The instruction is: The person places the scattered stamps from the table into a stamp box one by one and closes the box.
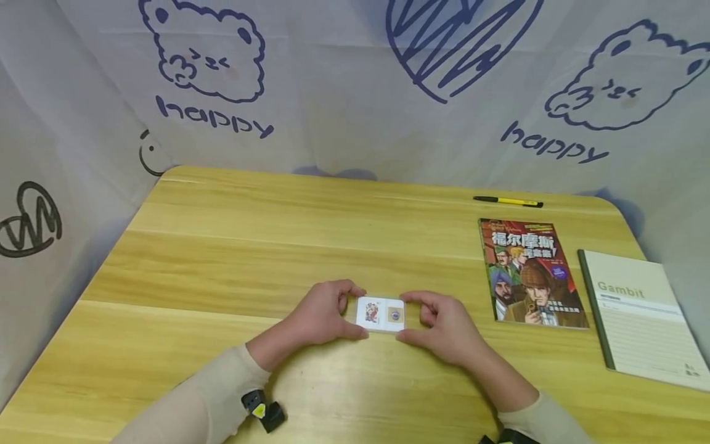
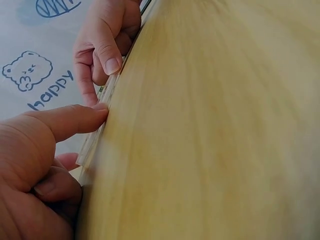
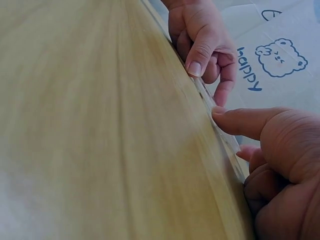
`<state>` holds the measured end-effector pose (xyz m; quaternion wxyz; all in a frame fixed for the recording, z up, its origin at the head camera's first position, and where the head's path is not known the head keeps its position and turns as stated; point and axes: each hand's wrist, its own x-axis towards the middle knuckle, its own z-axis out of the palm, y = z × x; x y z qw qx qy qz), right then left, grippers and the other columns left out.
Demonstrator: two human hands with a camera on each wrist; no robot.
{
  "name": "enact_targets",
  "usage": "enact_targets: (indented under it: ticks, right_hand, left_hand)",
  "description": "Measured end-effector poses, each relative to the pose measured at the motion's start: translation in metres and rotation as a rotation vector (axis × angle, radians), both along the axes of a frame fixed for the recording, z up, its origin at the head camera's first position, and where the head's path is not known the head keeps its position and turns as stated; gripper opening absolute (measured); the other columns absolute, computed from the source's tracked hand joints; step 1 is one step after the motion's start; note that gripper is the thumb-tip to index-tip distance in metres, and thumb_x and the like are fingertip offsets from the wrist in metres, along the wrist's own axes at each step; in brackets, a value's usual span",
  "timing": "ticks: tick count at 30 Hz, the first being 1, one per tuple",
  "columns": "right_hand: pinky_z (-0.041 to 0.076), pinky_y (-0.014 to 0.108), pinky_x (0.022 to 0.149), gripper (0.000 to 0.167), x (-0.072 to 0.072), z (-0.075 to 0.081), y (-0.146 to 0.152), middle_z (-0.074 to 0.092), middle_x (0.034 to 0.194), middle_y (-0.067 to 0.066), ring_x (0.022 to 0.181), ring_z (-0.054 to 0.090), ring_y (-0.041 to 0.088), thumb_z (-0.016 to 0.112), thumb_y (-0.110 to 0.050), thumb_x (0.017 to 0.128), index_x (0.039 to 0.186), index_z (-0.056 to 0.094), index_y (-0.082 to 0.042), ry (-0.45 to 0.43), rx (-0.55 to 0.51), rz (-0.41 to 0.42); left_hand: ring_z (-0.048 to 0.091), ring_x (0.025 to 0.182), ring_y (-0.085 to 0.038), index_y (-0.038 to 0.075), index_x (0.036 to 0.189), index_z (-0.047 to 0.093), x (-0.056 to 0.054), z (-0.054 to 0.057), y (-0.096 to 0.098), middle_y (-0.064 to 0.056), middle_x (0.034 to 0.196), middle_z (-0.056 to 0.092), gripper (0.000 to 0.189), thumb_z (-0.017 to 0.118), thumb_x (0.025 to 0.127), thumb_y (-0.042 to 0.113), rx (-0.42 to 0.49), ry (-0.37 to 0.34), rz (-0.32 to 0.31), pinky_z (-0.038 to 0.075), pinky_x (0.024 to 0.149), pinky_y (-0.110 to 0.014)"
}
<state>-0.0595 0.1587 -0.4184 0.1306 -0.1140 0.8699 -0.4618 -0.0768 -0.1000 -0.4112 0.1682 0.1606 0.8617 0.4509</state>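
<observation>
A small flat card case (image 1: 381,328), clear-edged and white inside with two small pictures on its face, lies at the middle front of the table. My left hand (image 1: 318,316) grips its left end, the thumb at the near corner and a finger at the far one. At the other end, my right hand (image 1: 448,327) holds the right corners the same way. Seen edge-on in the left wrist view, the case (image 2: 89,147) is a thin transparent strip close to the tabletop. The right wrist view shows its edge (image 3: 229,137) between both hands' fingers.
Right of the hands lies a comic-style book (image 1: 535,274) with Chinese lettering. Beyond it is a yellow and black pen (image 1: 510,201). A "Gambit" notebook (image 1: 643,314) lies at the table's right edge. White cloth (image 1: 333,92) with blue drawings hangs behind the wooden table (image 1: 249,228).
</observation>
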Motion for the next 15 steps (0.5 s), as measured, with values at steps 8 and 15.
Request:
enact_targets:
  ticks: [8, 15]
  right_hand:
    - [0.041, 0.03, 0.062, 0.058, -0.001, 0.0006, -0.0011, 0.036, 0.056, -0.007, 0.051, 0.032, 0.009, 0.093, -0.022, 0.071, 0.123, 0.069, -0.012, 0.003, -0.001, 0.004]
    - [0.042, 0.031, 0.065, 0.061, -0.0006, 0.002, -0.0009, 0.038, 0.058, -0.006, 0.052, 0.035, 0.009, 0.093, -0.022, 0.07, 0.124, 0.068, -0.011, -0.005, -0.016, 0.002]
  left_hand:
    - [0.039, 0.055, -0.011, 0.006, 0.12, 0.067, 0.0002, -0.0008, -0.0009, 0.001, 0.064, 0.045, 0.065, 0.096, 0.062, 0.016, -0.012, -0.004, 0.026, 0.032, 0.049, -0.025]
    - [0.041, 0.056, -0.012, 0.005, 0.128, 0.062, 0.0029, 0.0009, 0.0003, -0.001, 0.067, 0.048, 0.075, 0.096, 0.061, 0.015, -0.022, -0.002, 0.045, 0.034, 0.05, -0.025]
